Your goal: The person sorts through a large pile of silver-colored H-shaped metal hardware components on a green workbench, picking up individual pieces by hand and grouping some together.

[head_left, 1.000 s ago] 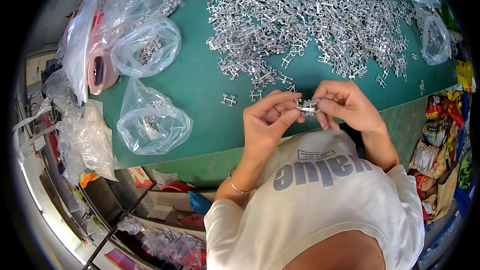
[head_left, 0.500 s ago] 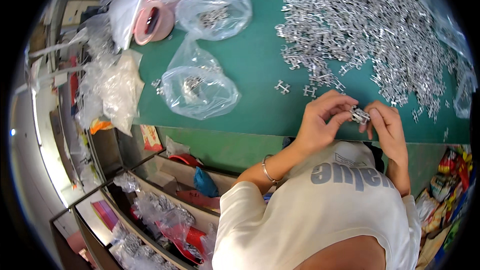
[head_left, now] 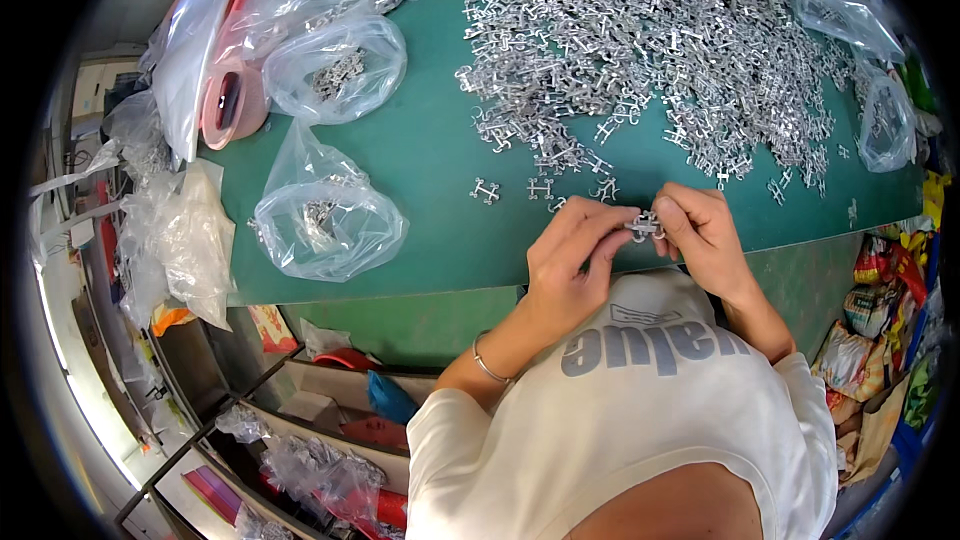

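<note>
My left hand (head_left: 575,255) and my right hand (head_left: 705,235) meet over the near edge of the green table (head_left: 430,155). Between their fingertips they pinch one small silver metal part (head_left: 643,228). A big heap of the same metal parts (head_left: 640,40) covers the far middle and right of the table. A few loose parts (head_left: 540,188) lie just beyond my hands.
Two clear plastic bags with some parts in them lie to the left (head_left: 325,220) (head_left: 335,65). A pink tape roll (head_left: 228,105) sits under plastic at the far left. More bags (head_left: 885,120) rest at the right edge. Shelves with clutter (head_left: 300,440) stand below the table.
The view has swung slightly, so the table sits a little differently in the picture. Both hands still hold the small part together at the table's near edge.
</note>
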{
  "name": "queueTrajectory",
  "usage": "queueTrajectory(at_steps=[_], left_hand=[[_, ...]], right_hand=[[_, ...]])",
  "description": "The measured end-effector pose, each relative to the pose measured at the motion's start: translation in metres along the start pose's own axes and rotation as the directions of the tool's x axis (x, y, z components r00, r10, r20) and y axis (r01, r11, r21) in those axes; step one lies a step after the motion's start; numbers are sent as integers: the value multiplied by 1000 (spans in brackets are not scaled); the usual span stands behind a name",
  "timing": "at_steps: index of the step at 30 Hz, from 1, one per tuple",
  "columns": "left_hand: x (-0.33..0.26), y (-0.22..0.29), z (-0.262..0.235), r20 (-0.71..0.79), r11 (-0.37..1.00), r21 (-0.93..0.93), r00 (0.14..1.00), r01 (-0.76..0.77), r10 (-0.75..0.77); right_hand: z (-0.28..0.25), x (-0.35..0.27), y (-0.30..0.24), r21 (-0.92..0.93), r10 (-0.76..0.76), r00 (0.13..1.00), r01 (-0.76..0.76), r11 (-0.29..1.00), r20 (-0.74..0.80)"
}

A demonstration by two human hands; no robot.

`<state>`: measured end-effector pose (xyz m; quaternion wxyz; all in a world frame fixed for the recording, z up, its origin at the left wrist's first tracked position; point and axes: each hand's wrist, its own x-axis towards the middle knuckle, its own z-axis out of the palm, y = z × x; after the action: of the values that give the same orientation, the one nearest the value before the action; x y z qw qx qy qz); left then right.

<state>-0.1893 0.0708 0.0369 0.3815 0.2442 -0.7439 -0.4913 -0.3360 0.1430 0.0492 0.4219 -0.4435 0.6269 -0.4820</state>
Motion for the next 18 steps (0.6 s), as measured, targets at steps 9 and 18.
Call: queueTrajectory(at_steps=[9,18], left_hand=[[-6,-6,8,-52,1000,31,999,-2,3],[-3,-16,-3,304,565,-657,861,499,-407]], right_hand=[[4,-3,0,178,189,981,-180,967,-38],[6,0,5,37,151,984,-148,988,-93]])
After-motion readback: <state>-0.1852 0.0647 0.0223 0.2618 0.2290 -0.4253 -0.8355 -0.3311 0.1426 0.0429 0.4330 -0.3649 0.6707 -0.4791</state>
